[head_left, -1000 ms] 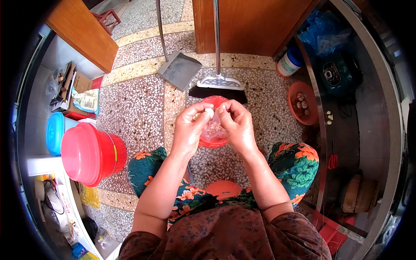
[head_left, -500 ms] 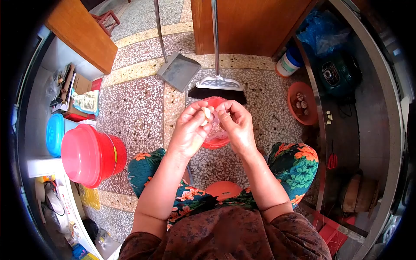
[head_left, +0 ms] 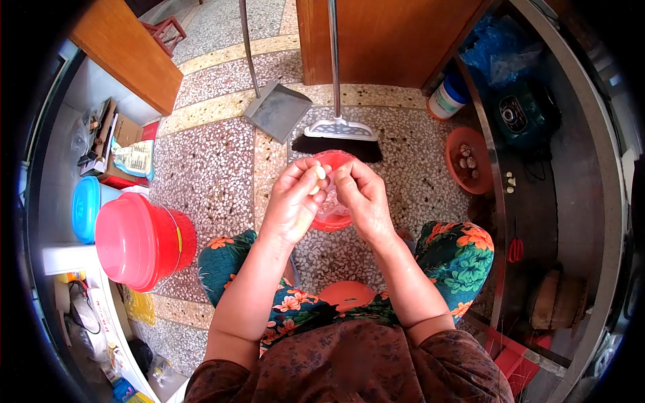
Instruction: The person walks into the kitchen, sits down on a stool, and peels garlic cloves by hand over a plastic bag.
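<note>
Pale garlic cloves [head_left: 320, 173] sit between the thumb and fingers of my left hand [head_left: 293, 201], which is closed on them. My right hand [head_left: 363, 198] is beside it, thumb and forefinger pinched together; whatever is between them is too small to make out. Below both hands stands a red basin [head_left: 329, 224] with thin whitish skins inside, partly covered by my hands. An orange-red bowl [head_left: 457, 171] on the right holds several garlic bulbs [head_left: 465, 161]. A few peeled-looking cloves [head_left: 510, 181] lie on the low shelf.
A broom [head_left: 340, 129] and a grey dustpan [head_left: 277, 111] stand beyond the basin. Left are a lidded red bucket [head_left: 144, 242] and a blue-lidded tub [head_left: 85, 209]. Red-handled scissors [head_left: 515, 250] lie on the right shelf. An orange-red item [head_left: 347, 294] shows between my knees.
My right hand has drawn slightly down and away from the cloves. My left hand stays nearly in place, and the clove in it has turned a little.
</note>
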